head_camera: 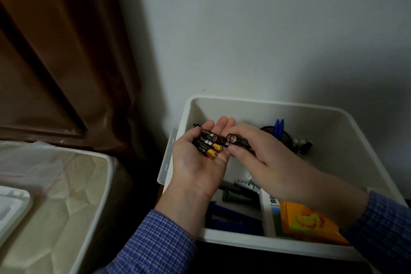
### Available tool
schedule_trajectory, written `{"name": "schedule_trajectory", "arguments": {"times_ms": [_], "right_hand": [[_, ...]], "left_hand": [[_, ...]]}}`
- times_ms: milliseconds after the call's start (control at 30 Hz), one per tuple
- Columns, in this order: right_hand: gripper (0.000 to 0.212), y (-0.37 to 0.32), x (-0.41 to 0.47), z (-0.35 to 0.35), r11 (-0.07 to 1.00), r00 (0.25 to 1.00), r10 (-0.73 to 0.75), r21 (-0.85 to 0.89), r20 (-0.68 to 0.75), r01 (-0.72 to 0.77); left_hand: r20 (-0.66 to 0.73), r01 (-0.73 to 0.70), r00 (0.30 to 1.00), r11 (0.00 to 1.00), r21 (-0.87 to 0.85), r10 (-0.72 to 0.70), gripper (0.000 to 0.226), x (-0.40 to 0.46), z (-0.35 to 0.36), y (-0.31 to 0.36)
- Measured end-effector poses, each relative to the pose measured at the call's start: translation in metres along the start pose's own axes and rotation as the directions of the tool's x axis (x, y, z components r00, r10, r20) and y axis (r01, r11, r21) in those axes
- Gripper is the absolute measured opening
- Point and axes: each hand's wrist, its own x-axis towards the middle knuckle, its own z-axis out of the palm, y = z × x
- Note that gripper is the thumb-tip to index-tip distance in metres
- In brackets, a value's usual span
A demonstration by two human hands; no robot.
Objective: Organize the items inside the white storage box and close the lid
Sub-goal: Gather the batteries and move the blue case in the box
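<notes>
The white storage box stands open against the wall. My left hand is held palm up over its left side, cupping several black and gold batteries. My right hand reaches in from the right and pinches one more black battery just above the left palm. Inside the box lie a black mesh cup with blue pens, an orange and white booklet, a dark green tube and a blue object. No lid can be told apart for sure.
A translucent plastic piece leans on the box's left outer wall. A bin lined with a plastic bag stands at the left, a white tray at its edge. Brown curtain hangs behind.
</notes>
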Motion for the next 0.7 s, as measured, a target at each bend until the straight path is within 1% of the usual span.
{"name": "schedule_trajectory", "arguments": {"times_ms": [100, 167, 300, 333, 400, 433, 500, 533, 633, 667, 700], "right_hand": [[0.023, -0.007, 0.002, 0.010, 0.997, 0.999, -0.016, -0.082, -0.034, 0.013], [0.024, -0.018, 0.004, 0.016, 0.990, 0.999, 0.024, -0.135, -0.041, -0.029], [0.035, -0.038, 0.008, 0.030, 0.973, 0.994, 0.110, -0.204, -0.016, -0.111], [0.036, -0.042, 0.010, 0.032, 0.976, 0.993, 0.116, -0.184, -0.017, -0.117], [0.036, -0.049, 0.013, 0.035, 0.987, 0.988, 0.155, -0.048, -0.006, -0.155], [0.036, -0.051, 0.013, 0.035, 0.987, 0.987, 0.160, -0.025, -0.005, -0.160], [0.034, -0.050, 0.013, 0.033, 0.984, 0.987, 0.151, -0.084, -0.048, -0.154], [0.033, -0.046, 0.012, 0.031, 0.983, 0.984, 0.162, -0.074, -0.067, -0.167], [0.019, -0.041, 0.015, 0.018, 0.981, 0.979, 0.185, 0.075, -0.087, -0.178], [0.017, -0.039, 0.016, 0.014, 0.982, 0.980, 0.173, 0.094, -0.103, -0.163], [0.016, -0.036, 0.016, 0.011, 0.986, 0.981, 0.153, 0.077, -0.120, -0.144]], "left_hand": [[0.007, 0.005, 1.000, 1.000, -0.009, -0.005, 0.032, 0.000, -0.001, 0.000], [-0.002, -0.001, 1.000, 1.000, -0.011, 0.001, 0.035, 0.000, -0.002, -0.001], [-0.023, -0.013, 1.000, 1.000, 0.012, 0.013, 0.037, -0.001, -0.004, -0.002], [-0.026, -0.010, 1.000, 1.000, 0.017, 0.010, 0.038, -0.001, -0.005, -0.002], [-0.024, -0.010, 1.000, 1.000, -0.005, 0.010, 0.038, -0.001, -0.006, -0.002], [-0.021, -0.012, 1.000, 1.000, -0.022, 0.012, 0.039, -0.001, -0.007, -0.003], [-0.004, -0.004, 1.000, 0.998, -0.057, 0.004, 0.045, -0.002, -0.007, -0.002], [0.016, 0.010, 1.000, 0.997, -0.081, -0.009, 0.051, -0.002, -0.006, -0.002], [0.067, 0.047, 0.997, 0.992, -0.116, -0.040, 0.062, -0.005, -0.007, -0.001], [0.069, 0.051, 0.997, 0.992, -0.112, -0.044, 0.062, -0.006, -0.007, -0.001], [0.068, 0.055, 0.997, 0.992, -0.112, -0.048, 0.060, -0.006, -0.007, -0.001]]}}
